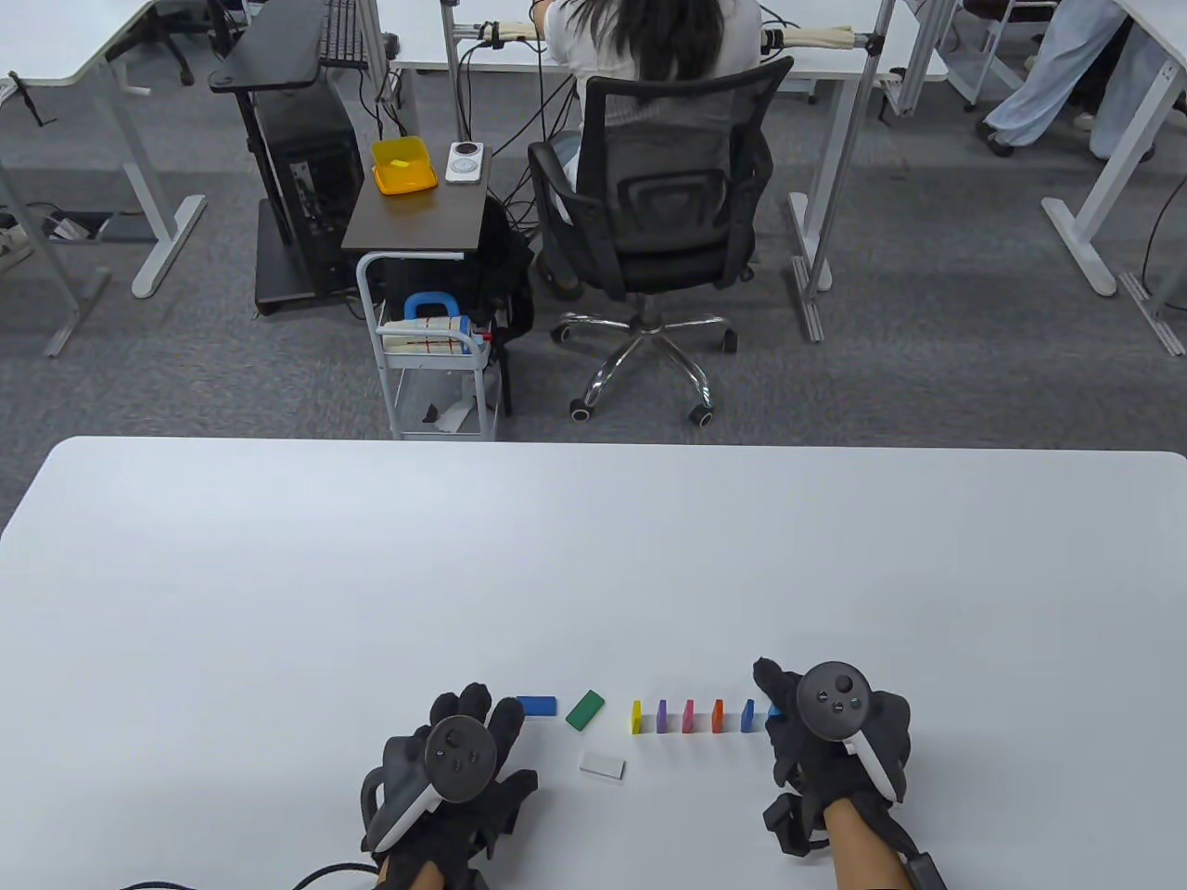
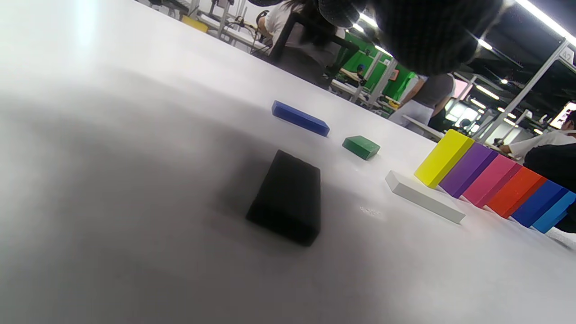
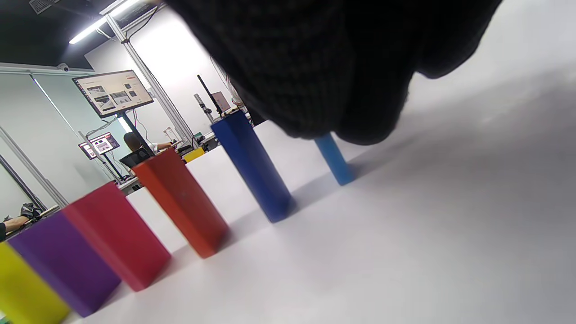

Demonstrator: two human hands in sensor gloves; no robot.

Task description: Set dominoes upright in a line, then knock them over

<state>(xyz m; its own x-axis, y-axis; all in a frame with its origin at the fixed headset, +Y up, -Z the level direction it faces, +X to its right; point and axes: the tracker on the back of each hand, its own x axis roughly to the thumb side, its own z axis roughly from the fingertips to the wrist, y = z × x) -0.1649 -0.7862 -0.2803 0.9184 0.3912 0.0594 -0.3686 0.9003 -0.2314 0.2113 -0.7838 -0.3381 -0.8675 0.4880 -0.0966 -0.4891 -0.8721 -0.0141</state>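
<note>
Yellow [image 1: 637, 716], purple [image 1: 662, 716], pink [image 1: 688, 716], orange [image 1: 718, 715] and dark blue [image 1: 747, 715] dominoes stand upright in a row. At its right end my right hand [image 1: 781, 706] pinches the top of a light blue domino [image 3: 334, 162], which stands on the table. A blue domino [image 1: 537, 705], a green one [image 1: 585, 709] and a white one [image 1: 603, 765] lie flat left of the row. My left hand [image 1: 478, 721] hovers with its fingers spread over a black domino [image 2: 288, 198]. That domino lies flat and untouched, and is hidden in the table view.
The white table [image 1: 593, 556] stretches far and wide beyond the dominoes. Past its far edge stand a small cart [image 1: 436, 371] and an office chair [image 1: 649, 232] with a seated person.
</note>
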